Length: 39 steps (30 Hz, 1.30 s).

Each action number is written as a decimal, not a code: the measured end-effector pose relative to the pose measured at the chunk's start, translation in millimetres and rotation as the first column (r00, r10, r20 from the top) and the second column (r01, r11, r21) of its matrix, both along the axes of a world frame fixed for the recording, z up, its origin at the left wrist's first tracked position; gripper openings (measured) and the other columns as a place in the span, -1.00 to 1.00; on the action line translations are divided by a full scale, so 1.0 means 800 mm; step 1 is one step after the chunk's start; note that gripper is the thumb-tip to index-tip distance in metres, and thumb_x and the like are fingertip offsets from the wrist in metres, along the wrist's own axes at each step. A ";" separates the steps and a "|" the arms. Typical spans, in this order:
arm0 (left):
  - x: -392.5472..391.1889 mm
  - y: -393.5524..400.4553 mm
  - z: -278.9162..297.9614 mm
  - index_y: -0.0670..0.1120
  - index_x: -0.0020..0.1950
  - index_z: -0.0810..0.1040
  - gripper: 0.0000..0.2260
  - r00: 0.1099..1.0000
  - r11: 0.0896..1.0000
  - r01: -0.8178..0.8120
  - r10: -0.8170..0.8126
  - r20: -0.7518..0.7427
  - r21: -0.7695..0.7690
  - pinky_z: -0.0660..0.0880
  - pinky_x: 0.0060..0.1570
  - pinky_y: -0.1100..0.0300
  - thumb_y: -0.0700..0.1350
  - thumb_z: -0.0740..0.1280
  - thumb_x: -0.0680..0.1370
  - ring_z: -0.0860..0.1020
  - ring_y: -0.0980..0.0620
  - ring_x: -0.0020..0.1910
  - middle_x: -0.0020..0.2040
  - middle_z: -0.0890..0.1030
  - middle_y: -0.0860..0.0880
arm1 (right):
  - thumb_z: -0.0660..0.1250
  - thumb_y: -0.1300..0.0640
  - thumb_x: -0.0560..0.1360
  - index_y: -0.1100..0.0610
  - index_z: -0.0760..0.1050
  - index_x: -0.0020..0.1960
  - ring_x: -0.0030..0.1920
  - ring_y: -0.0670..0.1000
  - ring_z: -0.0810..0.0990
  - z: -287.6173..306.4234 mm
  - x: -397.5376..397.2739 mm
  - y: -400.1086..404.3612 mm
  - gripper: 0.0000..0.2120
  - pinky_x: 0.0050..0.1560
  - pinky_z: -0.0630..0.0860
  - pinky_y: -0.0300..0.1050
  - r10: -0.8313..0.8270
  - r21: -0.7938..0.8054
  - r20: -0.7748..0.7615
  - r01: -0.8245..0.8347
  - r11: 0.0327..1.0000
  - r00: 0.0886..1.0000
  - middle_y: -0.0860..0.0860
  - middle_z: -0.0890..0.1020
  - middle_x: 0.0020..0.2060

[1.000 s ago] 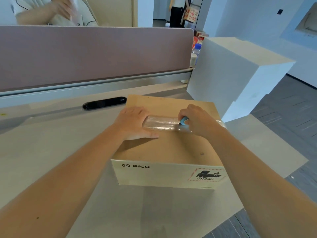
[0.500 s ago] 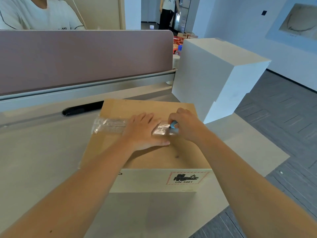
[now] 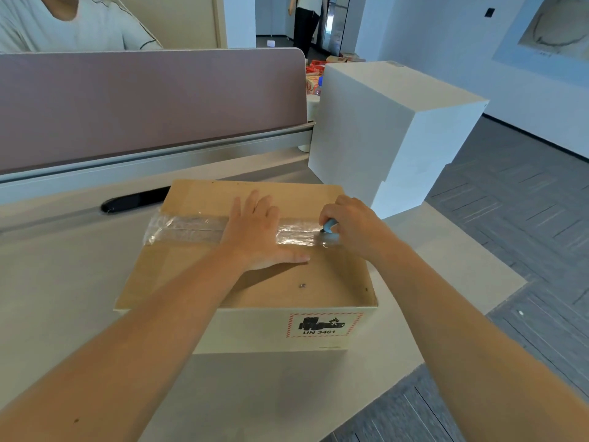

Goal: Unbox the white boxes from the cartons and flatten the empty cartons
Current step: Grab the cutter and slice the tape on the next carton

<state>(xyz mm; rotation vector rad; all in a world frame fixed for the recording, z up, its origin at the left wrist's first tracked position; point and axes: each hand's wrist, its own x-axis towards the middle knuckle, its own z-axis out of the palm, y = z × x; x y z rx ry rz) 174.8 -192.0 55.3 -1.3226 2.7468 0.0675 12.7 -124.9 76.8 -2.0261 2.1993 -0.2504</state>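
While our left hand lies flat, fingers straight, across the taped seam of a closed brown carton on the desk, our right hand curls around a small blue cutter at the tape's right end. White boxes stand stacked beyond the carton.

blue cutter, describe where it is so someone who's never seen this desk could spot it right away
Start at the brown carton on the desk, with clear tape running across its top. Follow the tape to its right end, where the right hand grips a small blue cutter. It is the only blue thing on the carton.
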 end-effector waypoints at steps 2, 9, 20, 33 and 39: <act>-0.012 0.002 0.002 -0.11 0.50 0.09 -0.11 0.998 0.997 0.054 -0.052 -0.033 0.053 -0.15 0.47 -0.12 0.43 0.17 0.37 -0.14 -0.11 0.52 0.55 -0.04 -0.08 | 0.20 0.38 0.50 0.17 0.50 0.14 0.11 0.10 0.42 0.000 -0.005 0.002 -0.73 0.03 0.36 -0.16 0.005 -0.003 0.005 -0.005 1.000 1.000 0.11 0.46 0.07; -0.037 0.009 -0.017 0.11 0.53 -0.01 -0.20 0.988 0.987 0.132 -0.124 -0.091 0.087 -0.12 0.46 -0.06 0.44 0.11 0.39 -0.07 -0.07 0.52 0.55 -0.04 0.00 | 0.22 0.35 0.51 0.14 0.47 0.16 0.13 0.09 0.40 0.002 -0.017 0.007 -0.74 0.05 0.37 -0.15 0.021 0.005 -0.031 -0.021 1.000 0.999 0.10 0.44 0.10; -0.035 0.006 -0.022 0.14 0.52 0.01 0.01 0.988 0.990 0.120 -0.113 -0.108 0.067 -0.08 0.46 -0.02 0.57 -0.12 0.13 -0.03 -0.02 0.52 0.54 0.01 0.03 | 0.12 0.46 0.48 0.19 0.48 0.12 0.09 0.13 0.43 -0.006 -0.054 0.026 -0.67 -0.07 0.29 -0.19 -0.066 -0.017 0.042 0.067 0.998 0.997 0.11 0.47 0.06; -0.034 0.015 -0.017 0.05 0.51 0.11 0.04 0.983 0.993 0.102 -0.091 -0.162 0.060 -0.02 0.45 0.05 0.56 -0.07 0.13 0.07 0.00 0.49 0.52 0.12 0.02 | 0.19 0.34 0.53 0.19 0.47 0.10 -0.05 0.05 0.46 -0.014 -0.067 0.036 -0.81 -0.08 0.28 -0.21 -0.152 -0.043 0.259 0.169 0.985 0.954 0.12 0.53 0.08; 0.003 0.013 0.002 -0.06 0.41 0.29 -0.14 0.972 0.989 0.084 -0.055 -0.229 0.119 0.20 0.30 0.14 0.44 0.25 0.27 0.28 0.00 0.34 0.37 0.35 0.00 | 0.19 0.24 0.55 0.19 0.42 0.16 -0.01 0.04 0.48 0.013 -0.034 0.048 -0.81 -0.02 0.33 -0.17 -0.236 -0.211 0.351 0.322 0.923 0.906 0.06 0.53 0.09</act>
